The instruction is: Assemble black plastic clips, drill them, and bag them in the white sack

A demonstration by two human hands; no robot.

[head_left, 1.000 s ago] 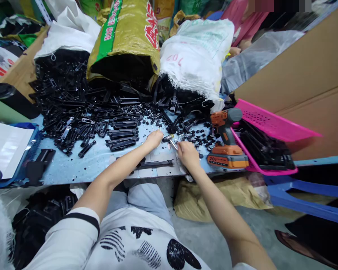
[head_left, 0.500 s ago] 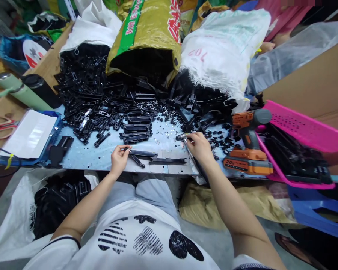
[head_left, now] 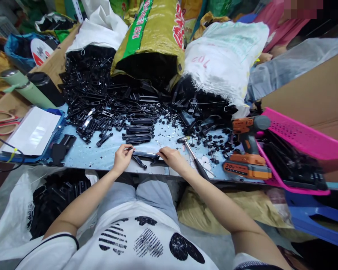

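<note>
Here, both hands work at the table's near edge. The left hand [head_left: 122, 157] pinches one end of a long black strip [head_left: 144, 154], and the right hand [head_left: 171, 159] closes on the other end. The strip lies flat on the pale blue table [head_left: 101, 155]. Free room is a narrow band between that edge and the pile of black parts [head_left: 101, 101]. A hammer [head_left: 193, 155] lies just right of the right hand, with a cordless drill [head_left: 246, 148] and pink basket [head_left: 301, 137] beyond. Fingers hide the strip's ends. Sacks [head_left: 222, 56] crowd the back.
</note>
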